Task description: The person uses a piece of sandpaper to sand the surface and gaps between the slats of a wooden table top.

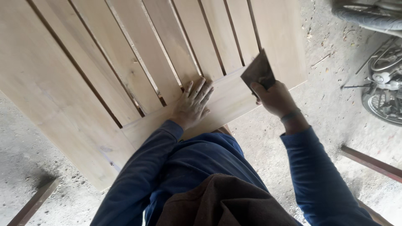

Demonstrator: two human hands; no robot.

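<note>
I am sanding a pale slatted wooden panel [125,75], and everything here sits around its bottom cross rail [217,104], the board running across the ends of the slats. My left hand [191,104] lies open and flat on that rail, fingers spread toward the slat ends, pressing the panel steady. My right hand [274,98] is closed around a dark sheet of sandpaper [257,73], pinching its lower corner; the sheet stands tilted at the right end of the rail, its upper part over the last slat, and I cannot tell whether it touches the wood.

I judge the step to be smoothing the rail's right end. The next move, as I see it, calls for laying the paper flat and rubbing along the grain while my left hand keeps its weight down. A motorcycle [383,79] stands on the concrete floor [318,125] well to the right of the rail.
</note>
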